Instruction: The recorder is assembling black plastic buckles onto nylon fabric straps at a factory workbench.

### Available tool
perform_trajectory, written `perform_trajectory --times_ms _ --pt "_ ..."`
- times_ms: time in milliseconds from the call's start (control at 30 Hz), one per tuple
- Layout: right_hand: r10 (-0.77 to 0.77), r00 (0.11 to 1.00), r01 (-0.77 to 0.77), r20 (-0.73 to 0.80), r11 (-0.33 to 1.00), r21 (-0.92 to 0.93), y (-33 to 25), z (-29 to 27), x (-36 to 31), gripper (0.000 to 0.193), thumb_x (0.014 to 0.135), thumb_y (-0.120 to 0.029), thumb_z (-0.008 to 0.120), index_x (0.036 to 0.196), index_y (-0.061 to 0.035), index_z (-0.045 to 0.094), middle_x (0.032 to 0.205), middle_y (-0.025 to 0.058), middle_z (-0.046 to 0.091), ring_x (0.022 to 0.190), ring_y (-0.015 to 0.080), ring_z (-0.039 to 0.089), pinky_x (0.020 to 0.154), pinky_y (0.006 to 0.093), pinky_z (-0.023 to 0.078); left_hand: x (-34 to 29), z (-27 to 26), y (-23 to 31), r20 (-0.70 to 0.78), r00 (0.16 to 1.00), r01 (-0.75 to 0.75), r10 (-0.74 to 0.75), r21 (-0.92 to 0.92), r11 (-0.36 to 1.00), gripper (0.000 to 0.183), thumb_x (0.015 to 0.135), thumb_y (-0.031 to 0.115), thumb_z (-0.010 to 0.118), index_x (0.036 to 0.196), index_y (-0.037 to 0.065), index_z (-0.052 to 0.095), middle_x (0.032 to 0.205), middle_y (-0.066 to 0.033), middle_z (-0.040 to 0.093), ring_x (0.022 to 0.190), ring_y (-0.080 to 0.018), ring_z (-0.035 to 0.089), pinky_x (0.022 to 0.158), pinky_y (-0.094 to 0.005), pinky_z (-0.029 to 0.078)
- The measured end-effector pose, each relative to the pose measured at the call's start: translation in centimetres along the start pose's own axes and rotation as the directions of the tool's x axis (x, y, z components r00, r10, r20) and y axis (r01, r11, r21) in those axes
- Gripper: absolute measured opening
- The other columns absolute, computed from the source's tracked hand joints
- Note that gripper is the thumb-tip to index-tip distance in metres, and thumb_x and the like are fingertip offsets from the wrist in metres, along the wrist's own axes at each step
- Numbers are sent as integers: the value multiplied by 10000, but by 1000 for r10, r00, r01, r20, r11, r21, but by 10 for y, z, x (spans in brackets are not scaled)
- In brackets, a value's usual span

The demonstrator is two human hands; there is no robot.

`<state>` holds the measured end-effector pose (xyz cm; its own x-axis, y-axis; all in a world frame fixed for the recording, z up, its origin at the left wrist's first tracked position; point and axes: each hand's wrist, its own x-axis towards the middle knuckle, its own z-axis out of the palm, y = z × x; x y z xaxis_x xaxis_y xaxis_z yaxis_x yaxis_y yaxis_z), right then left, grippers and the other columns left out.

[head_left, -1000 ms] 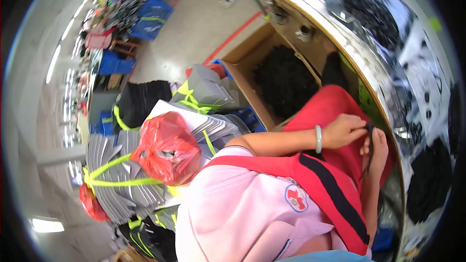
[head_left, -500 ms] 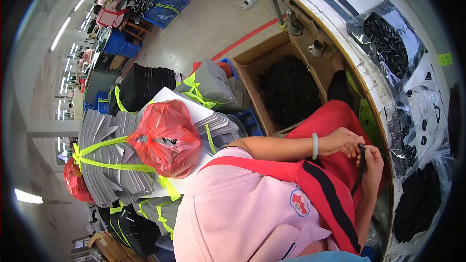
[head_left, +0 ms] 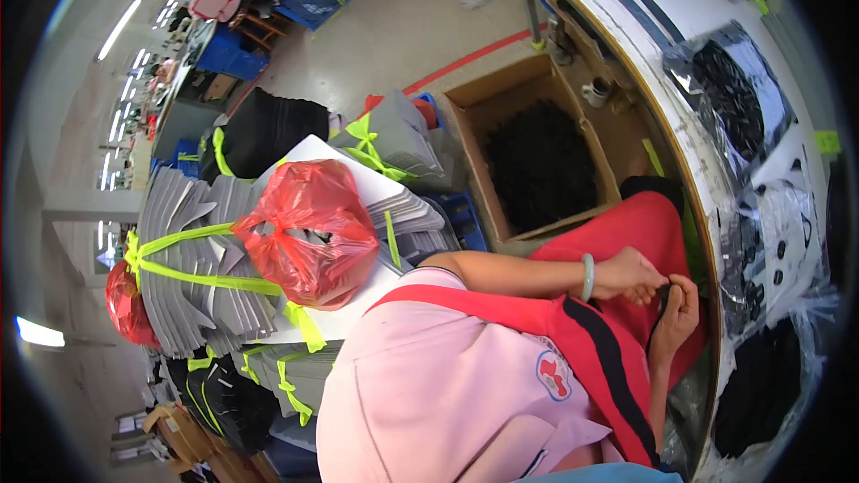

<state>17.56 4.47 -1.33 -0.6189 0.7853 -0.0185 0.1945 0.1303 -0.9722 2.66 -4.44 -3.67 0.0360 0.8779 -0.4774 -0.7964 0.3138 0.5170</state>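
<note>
Your left hand (head_left: 631,275) and right hand (head_left: 677,309) meet over your red lap, just below the tabletop (head_left: 653,63) edge, fingers of both pinching one thin black strip (head_left: 664,304). One open cardboard box (head_left: 537,156) of black pieces stands on the floor beside you; one red bag (head_left: 309,233) tops the strapped grey stacks.

red plastic bag (head_left: 309,231), grey stacks (head_left: 192,259) with neon-green straps (head_left: 179,275), pink shirt (head_left: 438,394), red apron (head_left: 626,304) with black stripe, pale green bangle (head_left: 587,276), brown box (head_left: 528,156) of black pieces
</note>
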Motion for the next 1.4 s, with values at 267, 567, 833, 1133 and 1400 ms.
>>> perform_trajectory --times_ms 267,567,833,1133,1400 --pt "167 978 -176 121 982 71 -29 10 17 135 937 -78 586 1034 6 629 962 42 648 925 108 614 830 236 477 -3 -12 6 118 989 119 -86 -305 945 221 974 237 559 1031 40 640 911 -77 683 848 -193 664 777 -304 533" --pt "-42 996 38 76 998 56 -8 -17 24 128 841 -54 678 969 -47 677 952 -5 543 773 67 507 683 202 410 13 8 17 -108 993 -17 37 185 983 230 953 161 598 1047 -39 661 896 -98 697 704 -178 691 579 -259 558" --pt "141 984 -163 107 960 226 -44 -28 14 62 868 -51 657 913 -11 646 820 -3 588 643 49 521 561 208 412 18 16 32 -91 982 -137 164 252 958 232 949 123 598 1063 -70 656 911 -123 697 724 -198 698 625 -277 588" --pt "445 874 -475 196 867 150 -23 -25 18 158 883 -152 683 817 -13 646 614 3 571 491 59 524 442 217 416 13 11 26 -45 927 -308 371 469 828 184 913 68 644 1038 -61 679 899 -106 701 731 -146 684 656 -228 558" --pt "488 855 -519 176 815 259 -11 -18 20 194 920 -204 652 944 -13 632 771 20 621 599 76 585 544 215 493 12 10 24 188 770 -530 610 720 447 200 806 -29 697 1002 4 720 907 -98 684 825 -167 658 713 -257 519"
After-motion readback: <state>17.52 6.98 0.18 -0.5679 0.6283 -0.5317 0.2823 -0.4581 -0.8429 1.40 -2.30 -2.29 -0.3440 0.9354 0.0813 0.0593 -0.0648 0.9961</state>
